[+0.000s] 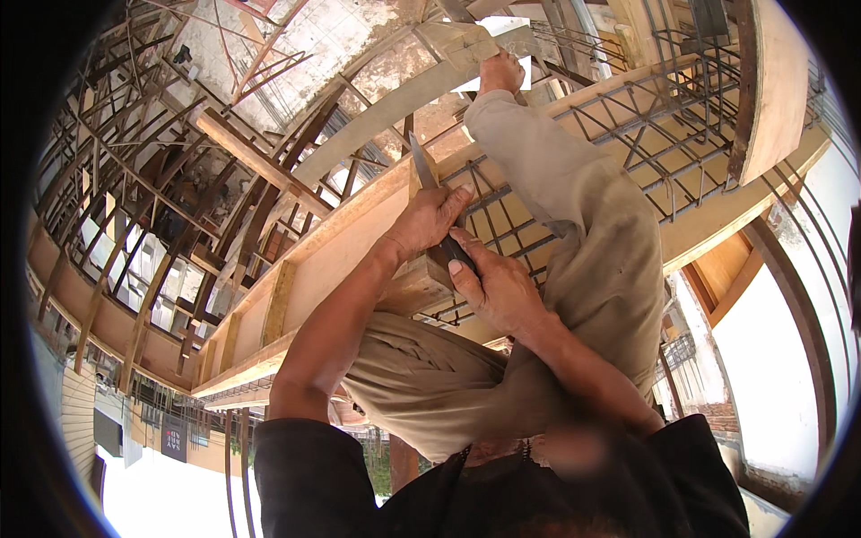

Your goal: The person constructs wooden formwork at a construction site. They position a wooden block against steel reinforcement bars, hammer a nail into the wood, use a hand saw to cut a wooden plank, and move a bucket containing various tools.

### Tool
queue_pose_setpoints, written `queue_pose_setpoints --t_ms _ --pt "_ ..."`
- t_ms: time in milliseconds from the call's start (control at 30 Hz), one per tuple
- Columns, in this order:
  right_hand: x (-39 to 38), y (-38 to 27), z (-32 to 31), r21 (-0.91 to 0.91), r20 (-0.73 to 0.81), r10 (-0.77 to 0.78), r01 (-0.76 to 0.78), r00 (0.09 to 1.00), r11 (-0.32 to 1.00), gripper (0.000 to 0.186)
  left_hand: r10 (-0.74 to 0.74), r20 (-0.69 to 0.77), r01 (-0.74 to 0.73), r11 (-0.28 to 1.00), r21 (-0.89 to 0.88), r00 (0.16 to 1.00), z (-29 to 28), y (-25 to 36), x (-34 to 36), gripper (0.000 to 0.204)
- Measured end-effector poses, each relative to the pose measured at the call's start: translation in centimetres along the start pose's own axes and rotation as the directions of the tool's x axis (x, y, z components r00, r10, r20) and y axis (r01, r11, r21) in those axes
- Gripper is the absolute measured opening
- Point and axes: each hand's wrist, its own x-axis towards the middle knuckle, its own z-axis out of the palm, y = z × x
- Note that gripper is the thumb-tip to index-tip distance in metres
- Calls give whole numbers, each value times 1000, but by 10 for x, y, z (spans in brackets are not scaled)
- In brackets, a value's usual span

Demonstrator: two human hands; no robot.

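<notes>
Both hands meet in the middle on a long bladed tool [420, 165] with a tapering grey metal blade and a dark handle; its exact kind I cannot make out. The blade points up and away. My left hand [421, 221] is closed around it near the base of the blade. Nearer to me, my right hand [504, 291] grips the dark handle, with thumb and fingers bent over it. A wooden block [417, 285] lies just below my hands, partly hidden by my left forearm. Behind the blade a small piece of wood shows.
A long wooden formwork side [332, 235] runs diagonally under my left arm. Steel rebar cages [641, 125] lie beneath and beyond my leg [574, 188]. My bare foot [500, 72] rests on timber. An upright board [773, 90] stands right; scaffold poles and a drop lie left.
</notes>
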Motion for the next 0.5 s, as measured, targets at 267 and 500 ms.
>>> queue_pose_setpoints --t_ms 267,500 --pt "10 0 6 -3 10 -21 21 1000 1000 57 -29 11 29 999 -16 1000 -6 -12 9 75" --pt "12 -7 -10 8 15 0 0 1000 1000 58 -115 48 112 992 53 992 -6 11 1 77"
